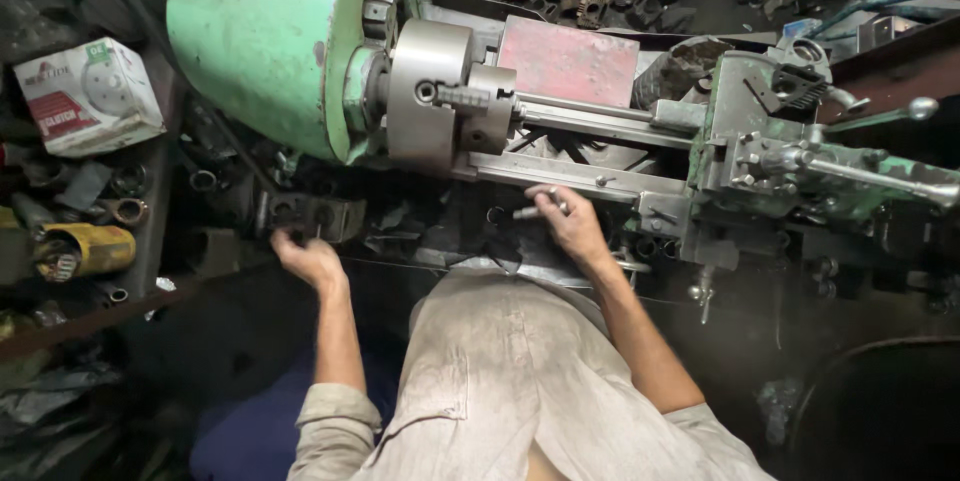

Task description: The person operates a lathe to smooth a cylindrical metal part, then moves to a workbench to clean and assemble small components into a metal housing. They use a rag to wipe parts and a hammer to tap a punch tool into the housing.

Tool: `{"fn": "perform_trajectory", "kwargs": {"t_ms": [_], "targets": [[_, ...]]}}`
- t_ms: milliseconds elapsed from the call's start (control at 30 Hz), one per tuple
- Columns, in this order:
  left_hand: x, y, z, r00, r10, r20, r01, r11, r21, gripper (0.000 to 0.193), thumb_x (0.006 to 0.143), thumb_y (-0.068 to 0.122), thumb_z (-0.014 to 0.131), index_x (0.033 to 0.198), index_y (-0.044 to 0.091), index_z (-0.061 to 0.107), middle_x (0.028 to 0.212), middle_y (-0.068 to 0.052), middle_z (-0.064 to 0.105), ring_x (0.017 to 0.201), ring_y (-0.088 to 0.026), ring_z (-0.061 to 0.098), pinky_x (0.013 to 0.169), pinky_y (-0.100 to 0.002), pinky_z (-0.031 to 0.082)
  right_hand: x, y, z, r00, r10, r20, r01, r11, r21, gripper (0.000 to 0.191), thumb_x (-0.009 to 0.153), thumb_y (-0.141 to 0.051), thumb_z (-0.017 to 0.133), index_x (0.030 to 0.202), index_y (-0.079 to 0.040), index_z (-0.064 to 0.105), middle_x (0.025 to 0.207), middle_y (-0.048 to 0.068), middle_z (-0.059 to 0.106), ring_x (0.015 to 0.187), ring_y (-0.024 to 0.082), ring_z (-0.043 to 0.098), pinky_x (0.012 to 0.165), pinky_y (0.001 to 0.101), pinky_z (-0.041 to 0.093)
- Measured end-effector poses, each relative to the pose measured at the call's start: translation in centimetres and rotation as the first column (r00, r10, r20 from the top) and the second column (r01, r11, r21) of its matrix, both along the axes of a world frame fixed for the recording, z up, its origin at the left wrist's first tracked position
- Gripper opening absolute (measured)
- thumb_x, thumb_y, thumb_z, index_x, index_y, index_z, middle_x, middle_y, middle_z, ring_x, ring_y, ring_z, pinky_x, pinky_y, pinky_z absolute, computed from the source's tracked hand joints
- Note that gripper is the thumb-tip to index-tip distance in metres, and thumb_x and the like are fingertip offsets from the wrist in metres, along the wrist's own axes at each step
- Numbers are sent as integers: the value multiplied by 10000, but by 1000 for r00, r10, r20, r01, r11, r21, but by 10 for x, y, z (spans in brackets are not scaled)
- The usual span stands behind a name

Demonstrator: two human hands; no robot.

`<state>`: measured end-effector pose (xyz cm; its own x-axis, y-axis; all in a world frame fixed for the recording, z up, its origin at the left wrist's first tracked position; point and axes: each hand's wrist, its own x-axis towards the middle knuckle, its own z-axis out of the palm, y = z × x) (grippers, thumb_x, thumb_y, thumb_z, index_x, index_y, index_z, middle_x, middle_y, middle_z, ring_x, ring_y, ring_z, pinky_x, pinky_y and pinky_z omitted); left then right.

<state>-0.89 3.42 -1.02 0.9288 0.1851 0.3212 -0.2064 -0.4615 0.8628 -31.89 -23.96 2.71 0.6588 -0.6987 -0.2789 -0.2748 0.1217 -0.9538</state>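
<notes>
Right hand [570, 224] grip closed on metal rod [533, 210].

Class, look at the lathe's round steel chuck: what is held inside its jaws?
The chuck shows a stepped jaw on its face and a rod running from it toward the carriage. Whether the jaws clamp that rod is hidden.

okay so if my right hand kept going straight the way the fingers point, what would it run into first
Probably the lathe bed. The right hand, holding a small metal rod, points up and left toward the chuck, and the bed rail lies just past the fingertips. Depth is hard to judge.
</notes>
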Motion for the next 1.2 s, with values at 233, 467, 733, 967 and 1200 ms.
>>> {"fn": "perform_trajectory", "kwargs": {"t_ms": [233, 467, 733, 967, 1200], "targets": [[-72, -95, 106, 707, -665, 242, 644, 746, 169, 203, 954, -72, 631, 1125, 35, 652, 1386, -185, 606, 1264, -370, 605, 1098, -425, 496, 32, -36, 90, 966, -31, 255, 74, 984, -161, 179, 1025, -142, 694, 1170, -91, 602, 830, -104, 481, 704, 3, 377, 593, 178, 302], [-36, -214, 188, 723, -678, 134, 613, 718, 328, 281, 1001, 249, 631, 1211, 67, 677, 1334, -193, 664, 1294, -386, 567, 1127, -474, 439, 79, -63, 123, 937, -88, 338, 168, 962, -214, 162, 1071, -158, 646, 1198, -71, 596, 844, -74, 551, 703, 13, 443, 592, 197, 353], [40, -287, 209, 569, -601, -562, 822, 429, 374, 535, 877, 591, 670, 1193, 159, 694, 1180, -228, 692, 1146, -418, 628, 1005, -487, 467, 91, -96, 127, 898, -141, 416, 211, 969, -127, 204, 1054, -120, 617, 1235, -85, 529, 803, -54, 546, 637, 6, 432, 525, 188, 300], [20, -244, 197, 601, -752, -270, 798, 552, 241, 737, 881, 449, 746, 1474, 140, 436, 1229, -310, 660, 1127, -491, 635, 978, -530, 488, 98, -95, 117, 922, -131, 365, 166, 984, -65, 176, 1062, -127, 607, 1182, -89, 484, 753, -55, 524, 626, 7, 436, 520, 190, 300], [-14, -185, 119, 503, -725, 470, 779, 616, 117, 420, 1010, 199, 708, 1311, 128, 424, 1316, -240, 582, 1249, -444, 603, 1091, -550, 515, 111, -80, 105, 918, -83, 388, 143, 982, -127, 157, 1040, -96, 669, 1106, -67, 530, 864, -26, 611, 729, 24, 514, 616, 192, 385]]}}
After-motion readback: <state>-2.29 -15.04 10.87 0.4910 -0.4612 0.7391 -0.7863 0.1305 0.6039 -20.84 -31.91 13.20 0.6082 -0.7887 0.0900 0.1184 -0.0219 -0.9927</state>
